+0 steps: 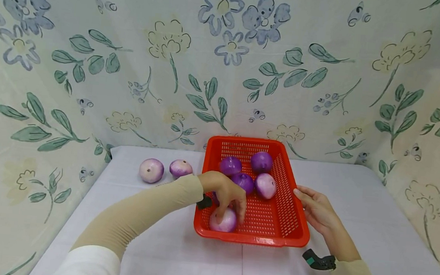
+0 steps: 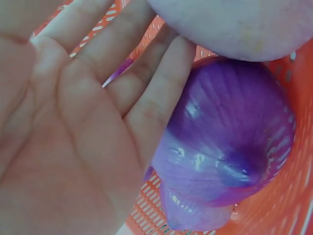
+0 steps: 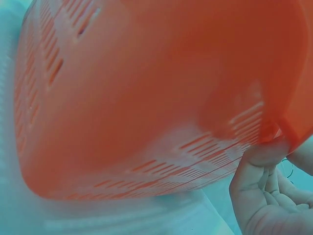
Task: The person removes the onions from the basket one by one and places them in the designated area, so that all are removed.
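A red plastic basket (image 1: 273,242) with slotted walls holds several purple and whitish onions. My left hand (image 1: 228,193) reaches down into its near left corner, thumb and fingers around a pale purple-white onion (image 1: 223,221). In the left wrist view the fingertips meet that pale onion (image 2: 244,29), and a glossy dark purple onion (image 2: 227,132) lies beside the fingers. At the basket's right side, my right hand (image 1: 317,209) grips the rim. The right wrist view has this hand (image 3: 269,191) pinching the rim from outside, beside the basket wall (image 3: 146,98).
Two pale onions, one round (image 1: 151,171) and one flatter (image 1: 180,168), lie on the white-covered table (image 1: 147,253) left of the basket. More onions, such as a purple one (image 1: 262,162), sit toward the basket's far end. Floral cloth (image 1: 226,68) hangs behind the table.
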A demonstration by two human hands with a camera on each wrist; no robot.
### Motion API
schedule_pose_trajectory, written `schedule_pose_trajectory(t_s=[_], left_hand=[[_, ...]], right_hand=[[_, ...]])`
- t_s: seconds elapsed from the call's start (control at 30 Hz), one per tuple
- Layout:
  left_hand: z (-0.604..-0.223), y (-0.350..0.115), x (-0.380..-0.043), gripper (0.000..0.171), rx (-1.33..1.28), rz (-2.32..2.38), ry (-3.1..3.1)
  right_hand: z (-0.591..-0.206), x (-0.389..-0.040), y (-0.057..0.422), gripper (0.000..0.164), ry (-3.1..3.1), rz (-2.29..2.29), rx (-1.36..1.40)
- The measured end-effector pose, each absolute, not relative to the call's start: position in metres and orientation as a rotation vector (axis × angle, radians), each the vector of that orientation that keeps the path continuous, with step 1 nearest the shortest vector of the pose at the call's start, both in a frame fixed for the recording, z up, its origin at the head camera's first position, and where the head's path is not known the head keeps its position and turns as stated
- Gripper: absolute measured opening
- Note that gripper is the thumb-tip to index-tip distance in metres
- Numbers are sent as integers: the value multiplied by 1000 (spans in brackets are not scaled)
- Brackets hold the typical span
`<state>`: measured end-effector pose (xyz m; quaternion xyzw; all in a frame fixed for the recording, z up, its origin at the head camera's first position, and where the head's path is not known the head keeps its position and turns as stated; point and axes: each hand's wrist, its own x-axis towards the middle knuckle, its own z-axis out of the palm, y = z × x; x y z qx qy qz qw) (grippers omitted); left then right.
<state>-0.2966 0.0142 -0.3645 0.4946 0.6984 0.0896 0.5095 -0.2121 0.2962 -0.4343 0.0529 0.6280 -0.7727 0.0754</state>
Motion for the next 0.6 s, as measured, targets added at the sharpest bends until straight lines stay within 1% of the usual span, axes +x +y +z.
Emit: schedule_pose_trajectory(t_s=[0.07, 0.13, 0.3, 0.4, 0.47, 0.6], left_hand=[[-365, 14, -297, 53, 1211, 192, 1699], [-365, 14, -297, 52, 1222, 185, 1705], [-365, 13, -296, 49, 1210, 195, 1725], [-365, 13, -296, 48, 1196, 197, 1746], [-365, 12, -296, 47, 1200, 196, 1755], [-366, 12, -297, 46, 1233, 186, 1759]], right_hand=[[-435, -212, 296, 31, 1881, -2319, 153], [-434, -212, 297, 34, 1887, -2315, 155], [-433, -213, 297, 53, 1920, -2277, 173], [-433, -213, 297, 61, 1935, -2259, 178], [-433, -213, 297, 63, 1940, -2252, 181], [-433, -213, 297, 62, 1934, -2255, 185]])
